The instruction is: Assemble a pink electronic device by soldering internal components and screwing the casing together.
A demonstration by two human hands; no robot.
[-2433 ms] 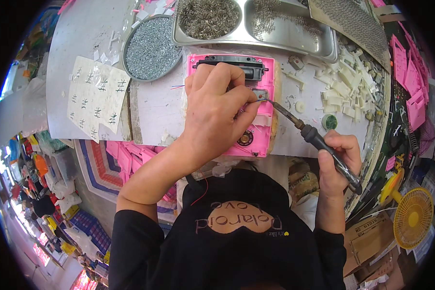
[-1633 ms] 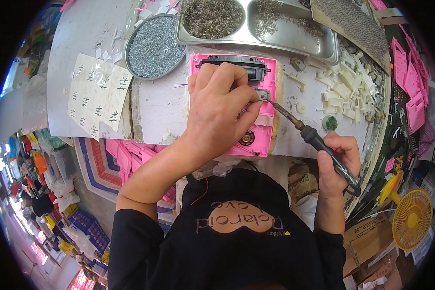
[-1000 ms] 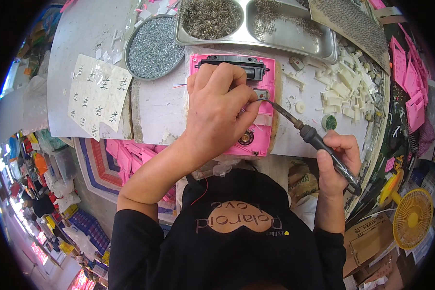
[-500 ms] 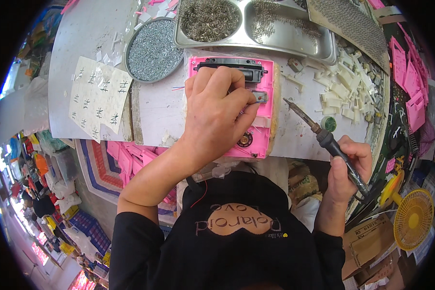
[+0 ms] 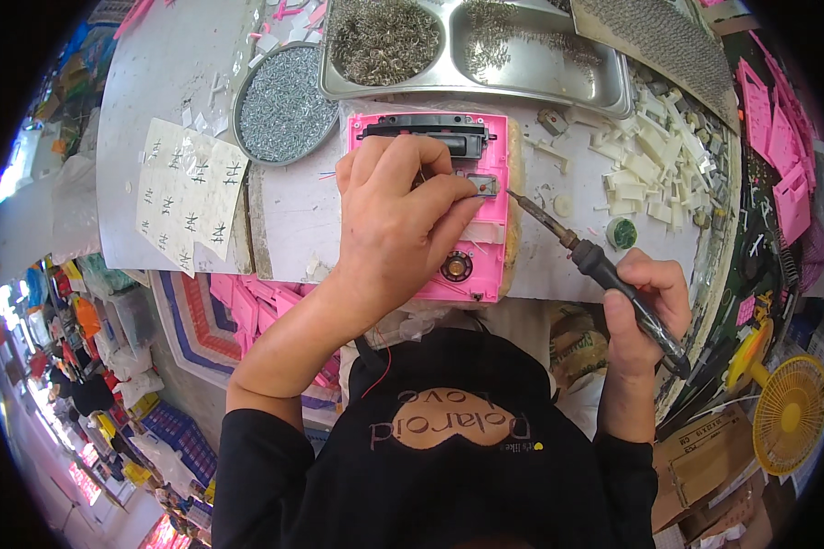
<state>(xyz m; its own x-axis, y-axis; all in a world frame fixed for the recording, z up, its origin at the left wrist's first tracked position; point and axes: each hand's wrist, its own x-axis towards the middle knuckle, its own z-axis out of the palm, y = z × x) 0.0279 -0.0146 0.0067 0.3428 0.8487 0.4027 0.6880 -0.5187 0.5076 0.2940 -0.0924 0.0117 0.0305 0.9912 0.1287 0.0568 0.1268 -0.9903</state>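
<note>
My right hand (image 5: 648, 306) grips a soldering iron (image 5: 604, 270) by its black handle. Its metal tip points left, beside the right edge of a pink plastic housing (image 5: 492, 261). My left hand (image 5: 398, 215) lies over the housing, thumb and fingers pinched together on what looks like a thin wire at a small silver metal part (image 5: 485, 185). The iron's tip is close to that part; I cannot tell if they touch. A black roller-like piece (image 5: 458, 145) sits at the housing's far end, and a round speaker-like part (image 5: 456, 266) near its close end. My palm hides the housing's left side.
A round tray of small screws (image 5: 286, 105) and a steel tray of springs (image 5: 485, 84) stand behind. White plastic pieces (image 5: 645, 174) and a small green-filled tin (image 5: 621, 233) lie to the right. A marked paper (image 5: 190, 192) is at left, a yellow fan (image 5: 790, 416) lower right.
My right hand has brought the soldering iron left, its tip now nearer the small metal part. My left hand stays pinched at that part.
</note>
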